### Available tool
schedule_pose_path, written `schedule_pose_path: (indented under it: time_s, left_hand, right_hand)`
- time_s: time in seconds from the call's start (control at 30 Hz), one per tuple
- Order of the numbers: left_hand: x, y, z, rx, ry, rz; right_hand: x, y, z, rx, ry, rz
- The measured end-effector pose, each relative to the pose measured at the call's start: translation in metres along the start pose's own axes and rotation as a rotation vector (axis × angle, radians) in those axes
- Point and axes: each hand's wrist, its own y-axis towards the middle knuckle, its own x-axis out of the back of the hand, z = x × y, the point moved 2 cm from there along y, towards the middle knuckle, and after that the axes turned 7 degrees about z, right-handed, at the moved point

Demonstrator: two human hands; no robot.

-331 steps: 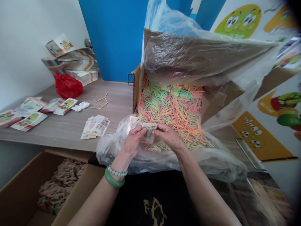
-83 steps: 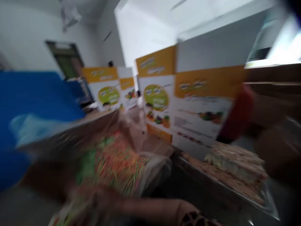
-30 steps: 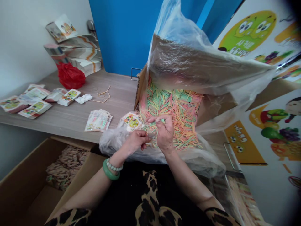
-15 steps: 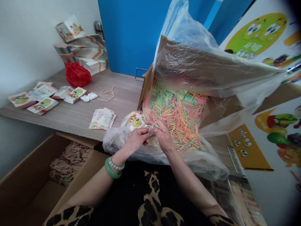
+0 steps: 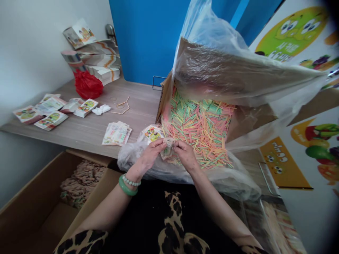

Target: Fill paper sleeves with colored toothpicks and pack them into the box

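Note:
A small clear printed packet is stretched between my two hands, over the near left edge of the open carton. My left hand, with green bangles at the wrist, pinches its left side. The fingers of my right hand are closed on its right side. Many short pink, green and yellow sticks fill the plastic-lined carton just beyond. A printed packet stack lies just past my left hand, partly on the plastic liner. Further left on the table lie flat packets.
A deep cardboard box at the lower left holds a pile of filled packets. On the table are packet bundles, a red bag and stacked printed sheets. Loose plastic hangs around the carton.
The small packet, earlier mostly covered by my fingers, now shows spread between both hands. My hands have moved slightly apart, and the view has shifted a little.

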Motion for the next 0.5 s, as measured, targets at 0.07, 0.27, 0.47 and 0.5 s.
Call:
schedule_pose_path:
  time_s: [0.07,0.27,0.47,0.5]
  left_hand:
    - [0.0,-0.003,0.002,-0.009,0.021,-0.024]
    - [0.007,-0.015,-0.01,-0.098,0.104,-0.182]
    - [0.067,-0.026,-0.037,-0.199,0.095,-0.423]
    - [0.08,-0.025,-0.039,-0.21,0.164,-0.448]
  right_hand:
    - [-0.007,-0.005,0.005,0.057,-0.039,-0.028]
    - [-0.027,-0.017,0.014,0.107,-0.087,0.124]
    - [0.024,-0.015,-0.008,0.068,-0.355,0.009]
    - [0.033,-0.016,-0.011,0.072,-0.447,-0.002]
